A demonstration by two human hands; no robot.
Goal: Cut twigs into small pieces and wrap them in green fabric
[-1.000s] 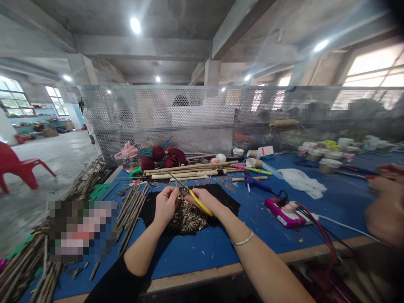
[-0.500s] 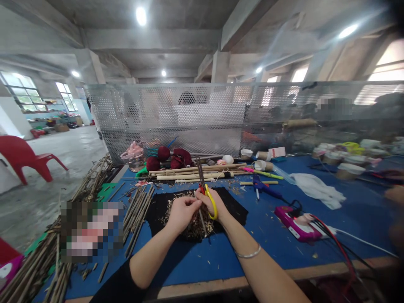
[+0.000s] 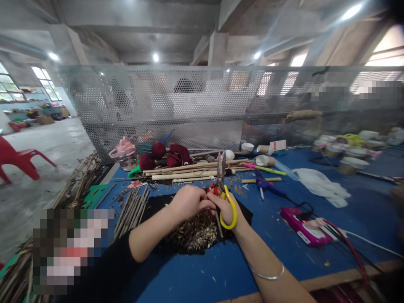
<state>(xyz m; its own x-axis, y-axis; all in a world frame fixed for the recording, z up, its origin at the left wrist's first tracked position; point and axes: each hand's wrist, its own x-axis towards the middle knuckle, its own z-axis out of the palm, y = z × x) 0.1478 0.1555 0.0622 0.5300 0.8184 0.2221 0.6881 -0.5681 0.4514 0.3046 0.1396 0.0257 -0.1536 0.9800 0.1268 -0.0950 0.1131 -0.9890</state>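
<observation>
Scissors (image 3: 230, 210) with yellow handles are in my right hand (image 3: 225, 206), their dark blades pointing up and away from me. The fingers of my left hand (image 3: 191, 202) are closed in a pinch and meet the right fingertips. A thin stick (image 3: 219, 226) slants down from where the fingertips meet; its upper end is hidden by the fingers. Beneath both hands, a heap of small wood clippings (image 3: 200, 231) lies on a black cloth (image 3: 248, 212).
Cut sticks (image 3: 131, 212) lie left of the cloth, with long branches (image 3: 78, 181) beyond. Peeled rods (image 3: 186, 174) and dark red yarn balls (image 3: 158, 150) are behind. To the right are a blue glue gun (image 3: 268, 185), white gloves (image 3: 322, 185) and a magenta power strip (image 3: 304, 227) with cables.
Both hands have shifted slightly to the right in view. The scissors have turned so their blades show broader, and the left hand has rolled over, its back now more upward.
</observation>
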